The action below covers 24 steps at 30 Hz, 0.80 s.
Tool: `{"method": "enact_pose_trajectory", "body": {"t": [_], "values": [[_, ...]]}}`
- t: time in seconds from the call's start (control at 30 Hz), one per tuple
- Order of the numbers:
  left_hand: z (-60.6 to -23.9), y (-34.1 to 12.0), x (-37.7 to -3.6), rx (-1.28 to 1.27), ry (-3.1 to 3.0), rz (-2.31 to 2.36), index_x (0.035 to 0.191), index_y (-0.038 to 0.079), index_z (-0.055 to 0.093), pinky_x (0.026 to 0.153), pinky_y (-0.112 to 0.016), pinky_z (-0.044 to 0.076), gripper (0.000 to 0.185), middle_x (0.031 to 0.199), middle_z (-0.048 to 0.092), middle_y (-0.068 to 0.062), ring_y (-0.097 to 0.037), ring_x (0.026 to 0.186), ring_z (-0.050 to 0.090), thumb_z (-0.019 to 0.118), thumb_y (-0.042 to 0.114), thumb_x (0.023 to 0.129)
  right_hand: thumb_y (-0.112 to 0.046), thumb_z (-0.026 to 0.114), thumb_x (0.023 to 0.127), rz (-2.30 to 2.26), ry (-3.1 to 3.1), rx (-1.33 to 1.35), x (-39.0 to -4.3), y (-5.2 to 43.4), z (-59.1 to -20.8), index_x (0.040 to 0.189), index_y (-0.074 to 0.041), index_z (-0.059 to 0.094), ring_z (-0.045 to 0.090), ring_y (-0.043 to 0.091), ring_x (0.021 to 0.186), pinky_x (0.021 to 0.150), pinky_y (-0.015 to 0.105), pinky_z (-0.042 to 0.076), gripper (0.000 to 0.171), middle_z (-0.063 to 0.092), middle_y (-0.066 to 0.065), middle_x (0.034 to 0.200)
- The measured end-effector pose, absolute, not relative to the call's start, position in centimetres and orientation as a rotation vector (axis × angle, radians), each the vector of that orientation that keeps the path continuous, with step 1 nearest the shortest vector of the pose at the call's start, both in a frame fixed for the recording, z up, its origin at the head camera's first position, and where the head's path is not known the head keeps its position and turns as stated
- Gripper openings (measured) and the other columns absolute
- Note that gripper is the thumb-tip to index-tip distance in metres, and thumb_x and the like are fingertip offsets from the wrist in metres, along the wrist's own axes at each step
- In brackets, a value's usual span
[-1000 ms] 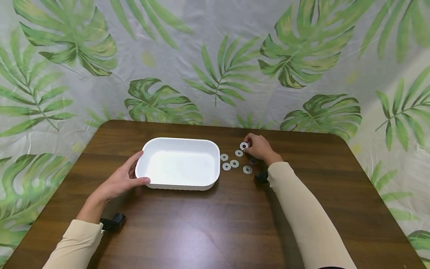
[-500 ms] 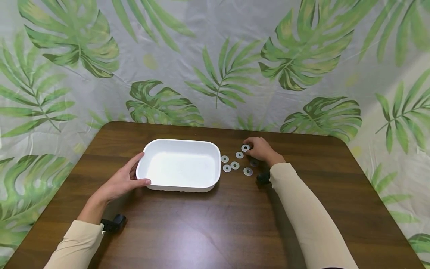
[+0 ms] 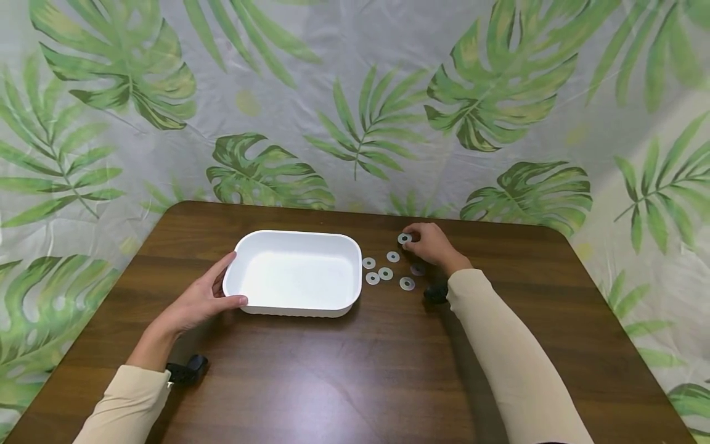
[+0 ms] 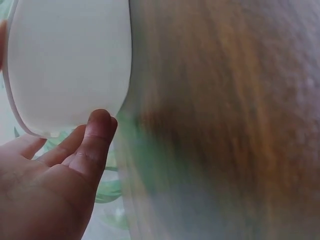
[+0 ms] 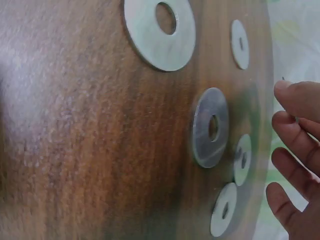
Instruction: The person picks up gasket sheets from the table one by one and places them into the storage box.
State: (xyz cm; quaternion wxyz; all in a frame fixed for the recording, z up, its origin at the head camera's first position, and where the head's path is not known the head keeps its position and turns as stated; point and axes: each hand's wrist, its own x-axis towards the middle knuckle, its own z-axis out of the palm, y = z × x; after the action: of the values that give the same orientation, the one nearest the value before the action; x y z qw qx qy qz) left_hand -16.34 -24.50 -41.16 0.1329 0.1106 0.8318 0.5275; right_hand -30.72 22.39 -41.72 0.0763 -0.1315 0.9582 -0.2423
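Observation:
A white rectangular tray [image 3: 294, 271] sits empty in the middle of the brown table [image 3: 355, 370]. My left hand [image 3: 216, 288] grips its left end, fingers along the rim; in the left wrist view the thumb [image 4: 97, 132] touches the tray [image 4: 70, 60]. Right of the tray lie several flat metal washers [image 3: 385, 273]. At the far side of that cluster my right hand [image 3: 417, 243] has curled fingertips pinching one washer [image 3: 404, 238]. In the right wrist view several washers [image 5: 210, 127] lie flat and the fingers [image 5: 295, 97] show at the right edge.
A leaf-print cloth [image 3: 355, 111] hangs behind the table and past its sides. The table's rounded far corners and right edge are in view. A black wrist strap mount [image 3: 187, 369] sits under the left sleeve, another [image 3: 434, 293] under the right.
The washer at my right fingertips has shifted slightly away from the other washers. The left hand and the tray have stayed put.

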Motion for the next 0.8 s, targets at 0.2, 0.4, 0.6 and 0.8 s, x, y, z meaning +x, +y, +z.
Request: {"method": "enact_pose_trajectory", "body": {"t": [0.2,0.4,0.6,0.8], "values": [[-41.1,-24.7,-16.4,0.318,2.418,1.509,0.16,0.006,0.001,0.085,-0.008,0.044,0.102,0.163,0.015,-0.028,-0.033,0.134,0.042,0.074,0.017,0.089,-0.017,0.062,0.096,-0.769,2.843,-0.375,-30.4,22.5,-40.8,0.136,-0.004,0.058,0.053,0.037,0.127,0.103,0.052,0.044,0.041,0.058,0.021,0.138],[-41.0,-24.5,-16.2,0.313,2.448,1.46,0.161,0.009,0.001,0.084,-0.01,0.044,0.104,0.162,0.019,-0.028,-0.038,0.134,0.041,0.075,0.022,0.089,-0.017,0.064,0.096,-0.828,2.836,-0.389,-29.5,22.6,-39.4,0.135,-0.005,0.059,0.058,0.035,0.121,0.097,0.05,0.047,0.041,0.062,0.019,0.133],[-40.9,-24.2,-16.3,0.308,2.449,1.465,0.161,0.009,0.001,0.083,-0.012,0.046,0.105,0.162,0.019,-0.029,-0.037,0.131,0.044,0.076,0.021,0.088,-0.016,0.064,0.096,-0.851,2.829,-0.434,-28.6,22.5,-38.4,0.137,-0.006,0.058,0.057,0.034,0.123,0.098,0.051,0.046,0.043,0.062,0.018,0.134],[-40.9,-24.2,-16.3,0.306,2.448,1.484,0.161,0.008,0.002,0.082,-0.011,0.045,0.105,0.161,0.02,-0.03,-0.037,0.13,0.045,0.076,0.018,0.088,-0.017,0.068,0.094,-0.837,2.85,-0.589,-27.7,21.7,-37.5,0.135,-0.006,0.06,0.055,0.035,0.127,0.103,0.053,0.043,0.043,0.063,0.017,0.132]]}}
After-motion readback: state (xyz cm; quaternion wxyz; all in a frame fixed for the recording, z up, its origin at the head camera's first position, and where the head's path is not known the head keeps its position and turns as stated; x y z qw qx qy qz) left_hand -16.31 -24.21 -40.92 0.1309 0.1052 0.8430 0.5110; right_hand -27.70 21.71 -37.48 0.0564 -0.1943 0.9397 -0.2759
